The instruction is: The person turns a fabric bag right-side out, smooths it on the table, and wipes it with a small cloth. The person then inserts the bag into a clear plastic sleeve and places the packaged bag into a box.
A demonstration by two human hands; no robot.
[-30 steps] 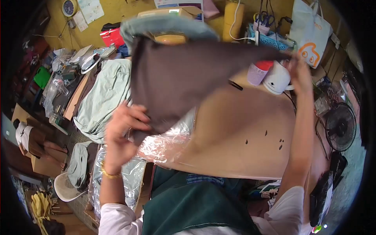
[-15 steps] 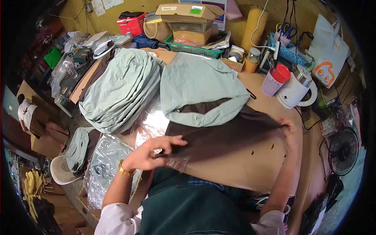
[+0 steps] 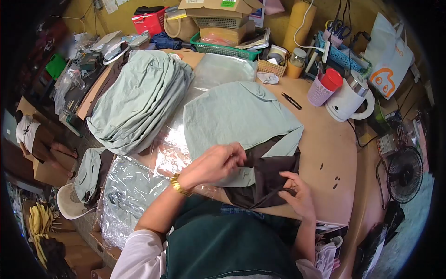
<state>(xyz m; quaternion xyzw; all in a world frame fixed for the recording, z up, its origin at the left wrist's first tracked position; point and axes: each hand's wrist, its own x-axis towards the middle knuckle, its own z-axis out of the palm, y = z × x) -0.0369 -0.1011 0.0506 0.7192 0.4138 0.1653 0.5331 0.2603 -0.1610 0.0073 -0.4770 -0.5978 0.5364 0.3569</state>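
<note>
So your pale green and dark brown cloth [image 3: 237, 111] is lying on the table [image 3: 325, 144], just right of the big pile [image 3: 134, 97]. Green side's spread out far from you, lightly wrinkled, and the brown bit's bunched up near you. Your left hand [image 3: 216, 163] has half-curled fingers over it, can't tell if they're gripping. Your right hand [image 3: 297, 195] is partly open, brown edge pinched at the thumb.

White short sleeves [image 3: 145, 249], dark green apron [image 3: 223, 244] with pale stitching, chunky gold-coloured wrist band [image 3: 180, 185]
</note>
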